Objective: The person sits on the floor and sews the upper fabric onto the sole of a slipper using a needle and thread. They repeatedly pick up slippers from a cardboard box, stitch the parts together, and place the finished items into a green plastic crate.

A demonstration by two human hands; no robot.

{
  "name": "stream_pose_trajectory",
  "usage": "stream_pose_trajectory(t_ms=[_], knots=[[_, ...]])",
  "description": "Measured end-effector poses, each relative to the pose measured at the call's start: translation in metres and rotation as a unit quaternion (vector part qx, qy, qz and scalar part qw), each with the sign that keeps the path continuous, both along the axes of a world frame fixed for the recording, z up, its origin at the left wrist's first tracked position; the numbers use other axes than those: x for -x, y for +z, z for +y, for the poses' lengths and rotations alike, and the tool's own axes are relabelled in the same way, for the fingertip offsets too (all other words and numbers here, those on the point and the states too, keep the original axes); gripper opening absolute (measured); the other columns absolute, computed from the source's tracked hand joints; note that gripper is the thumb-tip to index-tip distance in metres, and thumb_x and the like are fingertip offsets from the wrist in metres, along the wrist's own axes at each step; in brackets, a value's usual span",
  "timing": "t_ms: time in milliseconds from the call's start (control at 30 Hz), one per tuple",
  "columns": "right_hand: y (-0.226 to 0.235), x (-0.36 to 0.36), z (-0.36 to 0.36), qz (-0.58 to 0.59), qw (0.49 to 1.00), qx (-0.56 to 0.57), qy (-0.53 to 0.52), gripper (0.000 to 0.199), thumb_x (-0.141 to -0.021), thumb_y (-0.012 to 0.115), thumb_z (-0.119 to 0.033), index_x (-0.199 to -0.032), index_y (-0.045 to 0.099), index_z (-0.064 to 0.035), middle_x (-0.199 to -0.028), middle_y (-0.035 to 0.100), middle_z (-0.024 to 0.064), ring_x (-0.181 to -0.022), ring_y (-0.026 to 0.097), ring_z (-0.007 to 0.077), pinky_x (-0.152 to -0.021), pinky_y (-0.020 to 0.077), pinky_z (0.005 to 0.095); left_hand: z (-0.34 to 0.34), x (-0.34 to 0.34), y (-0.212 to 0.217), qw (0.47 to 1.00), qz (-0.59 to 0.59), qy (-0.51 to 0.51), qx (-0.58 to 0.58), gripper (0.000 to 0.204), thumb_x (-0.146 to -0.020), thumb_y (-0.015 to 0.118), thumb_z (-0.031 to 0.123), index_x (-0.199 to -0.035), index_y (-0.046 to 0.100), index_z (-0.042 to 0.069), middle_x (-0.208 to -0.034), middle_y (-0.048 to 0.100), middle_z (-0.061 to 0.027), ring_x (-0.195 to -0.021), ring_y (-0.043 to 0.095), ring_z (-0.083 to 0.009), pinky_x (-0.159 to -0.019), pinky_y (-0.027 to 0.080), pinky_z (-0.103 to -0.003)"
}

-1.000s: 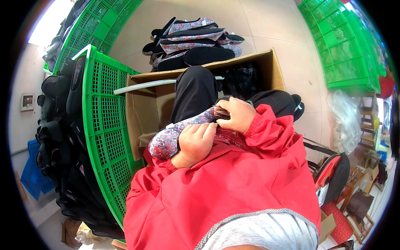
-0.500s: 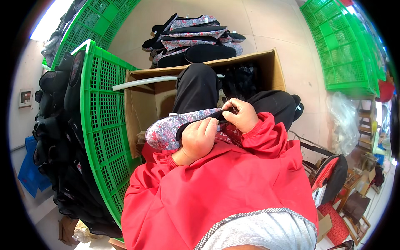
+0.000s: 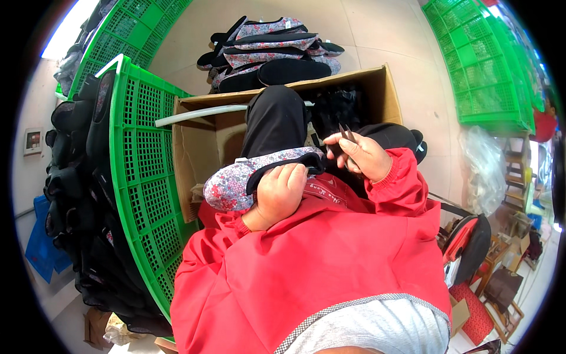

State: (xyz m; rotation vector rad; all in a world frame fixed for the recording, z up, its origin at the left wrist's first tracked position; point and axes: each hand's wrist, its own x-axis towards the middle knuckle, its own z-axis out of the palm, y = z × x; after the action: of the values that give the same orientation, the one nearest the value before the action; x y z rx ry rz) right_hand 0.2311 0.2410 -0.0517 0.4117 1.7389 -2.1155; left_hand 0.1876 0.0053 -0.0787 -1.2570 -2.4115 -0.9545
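Across my lap lies a floral slipper (image 3: 227,187) with a black lining, its rounded toe pointing left. My left hand (image 3: 278,193) is closed on its black opening edge. Just beyond the slipper's heel end, my right hand (image 3: 364,154) grips small dark thread snips (image 3: 347,134), their pointed blades sticking up and a little apart. The snips are clear of the slipper, and fingers hide most of their handles.
An open cardboard box (image 3: 394,97) stands around my knees, with dark items inside. Beyond it, several floral slippers (image 3: 271,42) are piled on the floor. A green crate (image 3: 144,153) with black slippers beside it is at my left; more green crates (image 3: 471,71) stand far right.
My right hand has lifted off the slipper's heel and moved right, the snips now showing with blades upward. My left hand keeps its grip on the slipper.
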Motion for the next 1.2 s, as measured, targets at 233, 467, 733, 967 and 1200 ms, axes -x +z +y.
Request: stream_pose_trajectory(t_ms=[233,467,733,967,1200], knots=[[0.013,-0.006,0.006,-0.003,0.989,-0.028,0.146,0.048,-0.103,0.043,-0.047,-0.124,0.045,-0.0039,-0.083,0.063,0.0061,-0.059,0.045,0.0035,-0.052,0.0367,0.0183,0.001,0.000,0.001,1.000,-0.004,0.011,-0.011,0.016,-0.077,0.071,0.004,-0.091,0.063,0.003,-0.092,0.069,-0.0102,-0.068,0.064,-0.0256,-0.060,0.052,-0.034],[0.011,-0.008,-0.004,-0.062,0.981,-0.004,0.183,0.027,-0.100,0.058,-0.024,-0.116,0.047,-0.0063,-0.083,0.061,0.0033,-0.061,0.046,0.0042,-0.054,0.0379,0.0199,0.002,0.001,-0.002,1.000,0.003,0.016,-0.021,0.017,-0.077,0.072,0.005,-0.091,0.063,0.003,-0.096,0.070,-0.0101,-0.068,0.064,-0.0242,-0.060,0.052,-0.033],[0.017,-0.007,-0.015,-0.150,0.982,0.001,0.111,0.027,-0.099,0.059,-0.028,-0.112,0.046,-0.0074,-0.073,0.060,0.0046,-0.046,0.039,0.0046,-0.040,0.0292,0.0221,0.001,0.001,-0.003,1.000,-0.006,0.010,-0.022,0.017,-0.076,0.073,0.005,-0.090,0.063,0.002,-0.097,0.070,-0.0101,-0.069,0.065,-0.0238,-0.062,0.053,-0.033],[0.014,-0.007,-0.019,-0.173,0.982,-0.002,0.070,0.026,-0.101,0.055,-0.028,-0.112,0.044,-0.0082,-0.070,0.058,0.0044,-0.045,0.039,0.0050,-0.039,0.0294,0.0224,0.001,0.001,-0.005,1.000,-0.007,-0.003,-0.025,0.018,-0.077,0.072,0.005,-0.093,0.064,0.001,-0.098,0.070,-0.0112,-0.071,0.066,-0.0243,-0.063,0.054,-0.033],[0.012,-0.008,-0.023,-0.176,0.983,0.015,0.048,0.016,-0.103,0.051,-0.025,-0.111,0.043,-0.0130,-0.072,0.057,0.0033,-0.043,0.036,0.0028,-0.038,0.0265,0.0188,0.000,0.002,-0.006,1.000,-0.012,-0.011,-0.024,0.018,-0.078,0.072,0.005,-0.093,0.064,0.000,-0.098,0.070,-0.0119,-0.073,0.067,-0.0247,-0.065,0.055,-0.033]])
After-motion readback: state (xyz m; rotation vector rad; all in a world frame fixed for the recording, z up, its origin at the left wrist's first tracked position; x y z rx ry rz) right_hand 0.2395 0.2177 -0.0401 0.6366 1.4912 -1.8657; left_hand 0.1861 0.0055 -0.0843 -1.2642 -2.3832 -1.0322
